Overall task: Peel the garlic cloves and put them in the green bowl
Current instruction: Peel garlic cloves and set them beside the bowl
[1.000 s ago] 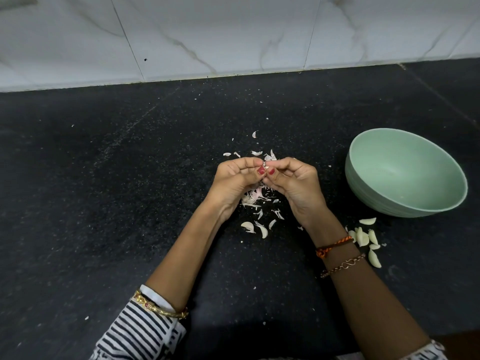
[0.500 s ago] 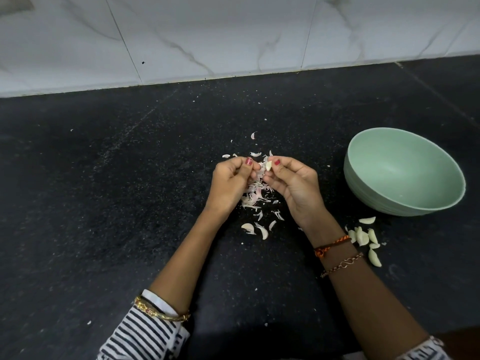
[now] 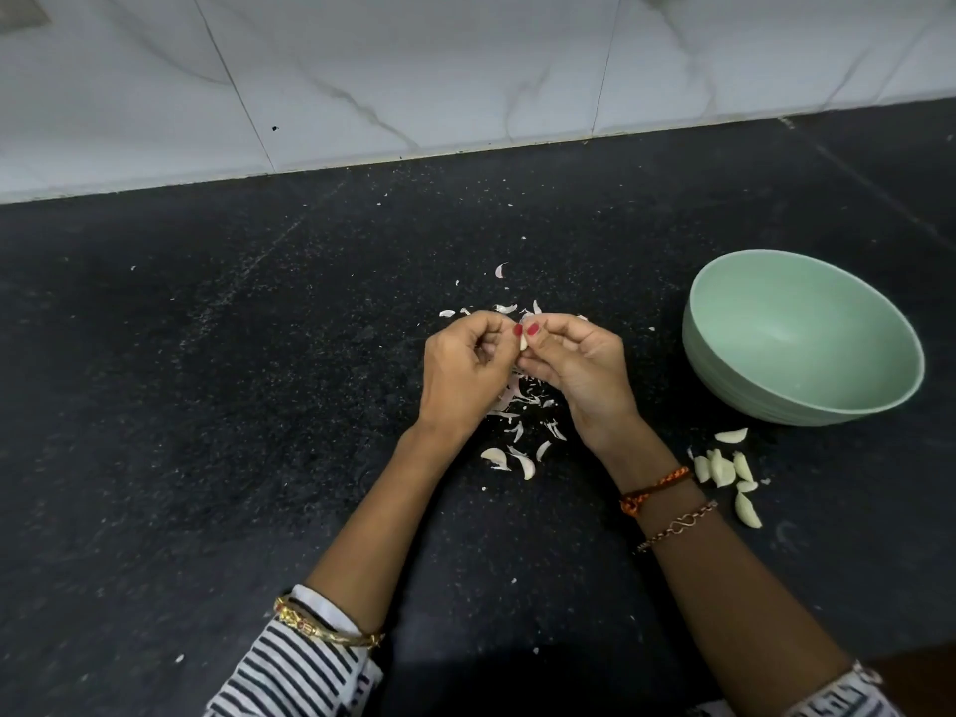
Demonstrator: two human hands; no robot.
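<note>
Head view: garlic clove pinched between left hand and right hand, both grips narrow; likely to slip onto dark surface if skin tears abruptly.

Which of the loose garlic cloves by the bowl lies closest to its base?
The lone clove just below the green bowl; the other cloves cluster or trail nearer the right wrist.

On the bench, the bowl stands to the right of the scattered peels (cloves lie just before it), the wall behind.
</note>
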